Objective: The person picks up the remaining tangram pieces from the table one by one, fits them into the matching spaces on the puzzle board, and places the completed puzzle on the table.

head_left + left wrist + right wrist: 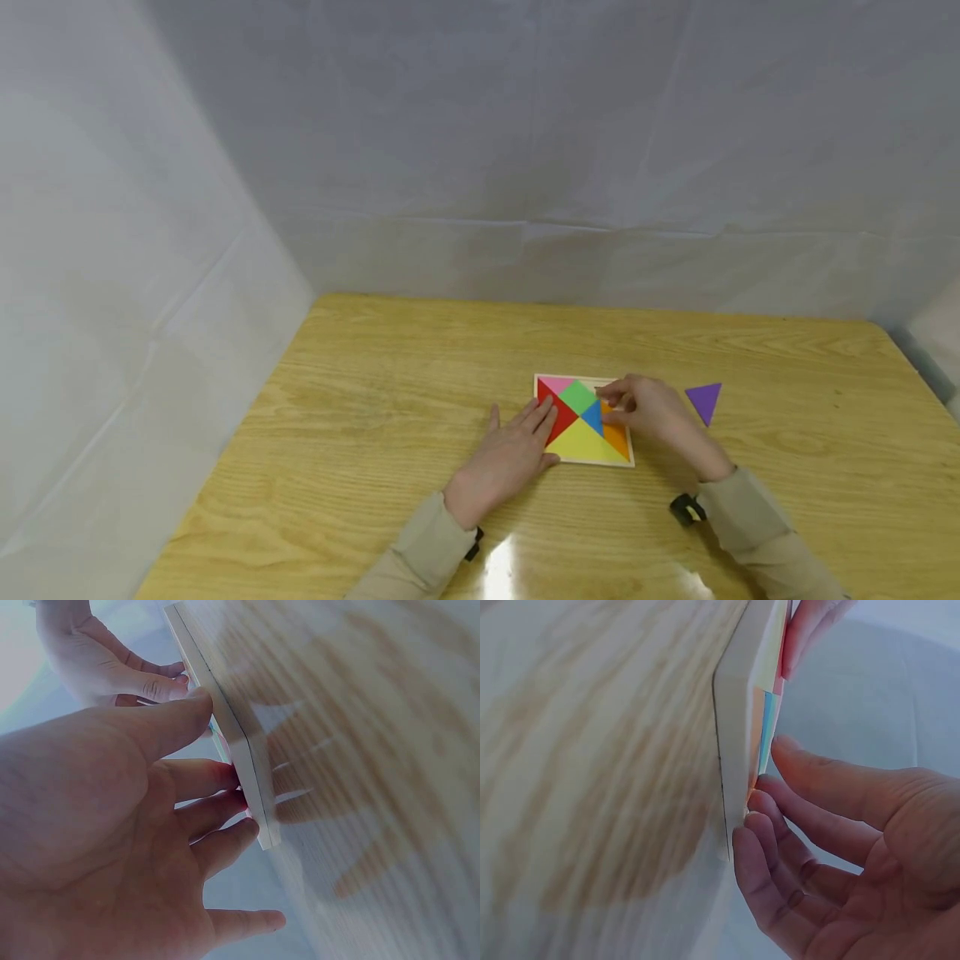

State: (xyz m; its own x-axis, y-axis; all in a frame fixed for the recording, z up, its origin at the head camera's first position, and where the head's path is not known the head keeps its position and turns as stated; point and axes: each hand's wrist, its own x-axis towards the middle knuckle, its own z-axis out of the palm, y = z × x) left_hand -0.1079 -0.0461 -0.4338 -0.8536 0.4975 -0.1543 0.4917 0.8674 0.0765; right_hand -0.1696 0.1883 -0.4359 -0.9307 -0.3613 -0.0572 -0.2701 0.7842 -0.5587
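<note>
A square wooden tangram tray lies flat on the table with coloured pieces in it. My left hand rests its fingertips on the large red triangle, its thumb at the tray's near rim. The fingers are fairly straight in the left wrist view. My right hand curls over the tray's right side, its thumb and fingertips pinching at the orange parallelogram, right beside the small blue triangle. The fingers partly hide that piece and the upper right corner. A yellow triangle, green square and pink triangle also lie in the tray.
A purple triangle lies loose on the table, right of the tray and beyond the right forearm. The wooden table has a white sheet hanging behind it and another on the left.
</note>
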